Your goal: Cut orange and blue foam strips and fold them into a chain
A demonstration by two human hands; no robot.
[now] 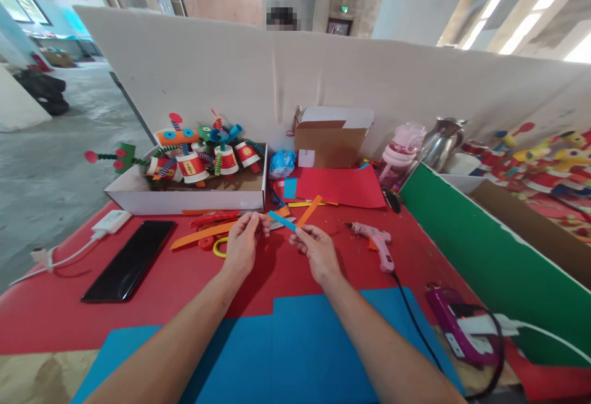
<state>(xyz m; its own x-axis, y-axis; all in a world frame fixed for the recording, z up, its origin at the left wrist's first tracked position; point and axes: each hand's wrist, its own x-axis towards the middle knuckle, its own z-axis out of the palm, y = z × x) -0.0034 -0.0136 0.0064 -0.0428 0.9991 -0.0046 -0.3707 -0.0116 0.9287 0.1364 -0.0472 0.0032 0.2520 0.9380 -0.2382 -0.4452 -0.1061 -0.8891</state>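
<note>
My right hand (316, 249) pinches the place where a blue paper strip (281, 220) and an orange paper strip (309, 211) meet at an angle. The blue strip points left, the orange one up and right. My left hand (244, 242) is closed, thumb against fingers, close to the blue strip's free end; whether it grips anything is hidden. Beside and behind the left hand lie a longer orange strip (203, 235) and scissors with a yellow handle (220, 247). A pink glue gun (376, 242) rests on the red table right of my right hand.
A white box (184, 202) of paper-cup figures stands back left, with a black phone (129, 261) in front. Red paper sheets (341, 187) lie at the back. Blue sheets (295, 355) cover the near edge. A green-sided box (452, 238) and purple power strip (462, 327) stand right.
</note>
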